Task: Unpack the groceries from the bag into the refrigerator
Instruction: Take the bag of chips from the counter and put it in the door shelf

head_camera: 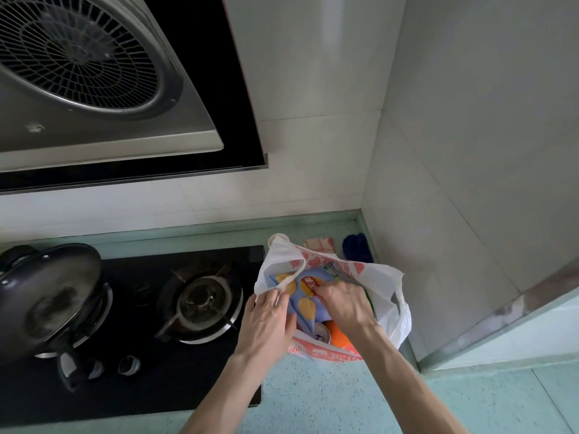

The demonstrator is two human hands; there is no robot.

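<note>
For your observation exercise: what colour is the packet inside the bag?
Blue packet with orange-yellow shapes, seen in the head view.

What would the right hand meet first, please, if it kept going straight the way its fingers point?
Most likely the blue snack packet inside the plastic bag: the right hand reaches into the bag with its fingertips already at that packet, though depth is unclear.

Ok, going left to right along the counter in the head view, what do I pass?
Dark lidded pan → bare gas burner with metal ring → left hand → white plastic grocery bag with red print → grey tiled side wall.
</note>
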